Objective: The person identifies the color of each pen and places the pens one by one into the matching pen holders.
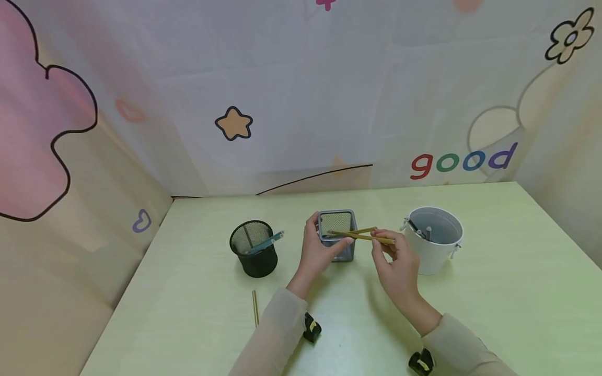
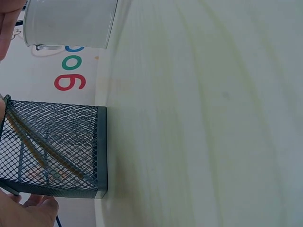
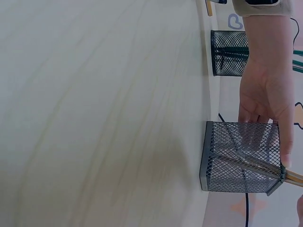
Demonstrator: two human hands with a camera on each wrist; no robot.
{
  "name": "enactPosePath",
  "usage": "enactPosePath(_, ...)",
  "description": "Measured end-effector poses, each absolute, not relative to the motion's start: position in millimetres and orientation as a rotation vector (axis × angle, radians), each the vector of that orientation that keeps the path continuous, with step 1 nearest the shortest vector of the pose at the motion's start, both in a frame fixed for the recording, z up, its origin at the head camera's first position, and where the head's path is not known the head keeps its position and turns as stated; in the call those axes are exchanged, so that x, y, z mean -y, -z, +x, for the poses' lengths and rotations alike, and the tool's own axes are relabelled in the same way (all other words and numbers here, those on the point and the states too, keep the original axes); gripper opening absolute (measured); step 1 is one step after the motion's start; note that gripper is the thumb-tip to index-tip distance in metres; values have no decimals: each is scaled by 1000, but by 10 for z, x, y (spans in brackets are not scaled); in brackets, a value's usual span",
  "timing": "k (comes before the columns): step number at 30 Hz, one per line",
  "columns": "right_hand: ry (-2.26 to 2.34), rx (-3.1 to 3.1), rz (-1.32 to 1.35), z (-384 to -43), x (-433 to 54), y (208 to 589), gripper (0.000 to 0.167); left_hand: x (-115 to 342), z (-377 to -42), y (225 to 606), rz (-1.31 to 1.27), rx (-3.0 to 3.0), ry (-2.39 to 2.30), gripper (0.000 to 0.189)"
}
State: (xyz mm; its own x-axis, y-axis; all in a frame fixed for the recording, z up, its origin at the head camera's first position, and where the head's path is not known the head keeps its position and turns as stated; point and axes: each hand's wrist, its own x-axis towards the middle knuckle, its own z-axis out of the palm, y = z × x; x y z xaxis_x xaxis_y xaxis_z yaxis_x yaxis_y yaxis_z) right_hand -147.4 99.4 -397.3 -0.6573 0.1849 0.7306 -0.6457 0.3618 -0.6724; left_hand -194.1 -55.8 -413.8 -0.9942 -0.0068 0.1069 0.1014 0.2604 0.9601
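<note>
My left hand (image 1: 320, 251) grips a square grey mesh pen holder (image 1: 344, 254) from its left side, thumb over the near rim. In the left wrist view the holder (image 2: 57, 151) stands upright on the table, with two slim gold pencils (image 2: 35, 142) slanting inside it. Their upper ends lean out over the right rim. My right hand (image 1: 400, 266) is at those ends, thumb and fingertips pinching the gold pencils (image 1: 362, 236). The right wrist view has the left thumb lying along the holder (image 3: 244, 156), near where the pencils come out.
A round black mesh holder (image 1: 258, 263) with teal pencils (image 1: 265, 243) stands to the left. To the right is a white bucket (image 1: 428, 258) with dark pens (image 1: 416, 228) inside. Another gold pencil (image 1: 255, 308) lies on the table beside the left sleeve. A printed cloth (image 1: 301, 104) hangs behind the table.
</note>
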Motion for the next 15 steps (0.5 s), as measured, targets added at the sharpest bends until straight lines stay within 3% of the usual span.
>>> enactPosePath(15,-1415,1931,325,-1510,-936,3997,16,558,-1947,4159,-67,2434,1840,94)
